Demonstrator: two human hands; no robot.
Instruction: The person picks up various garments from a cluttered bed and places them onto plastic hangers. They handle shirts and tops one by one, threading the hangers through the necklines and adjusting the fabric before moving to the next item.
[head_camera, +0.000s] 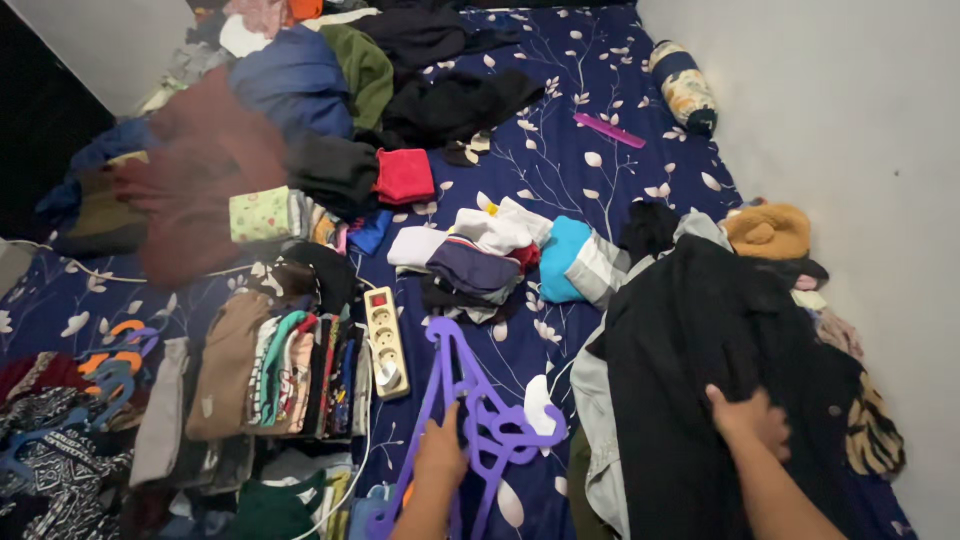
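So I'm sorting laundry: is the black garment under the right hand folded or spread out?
Spread out: the black garment lies loose and rumpled across the bed, right hand pressing on it.

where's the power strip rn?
Head view, left of centre: the power strip lies on the blue floral sheet, between the row of folded clothes and the purple hangers, above the left hand.

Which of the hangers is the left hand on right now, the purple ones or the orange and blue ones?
The purple hangers: the left hand rests on them beside the power strip. The orange and blue hangers lie untouched at far left.
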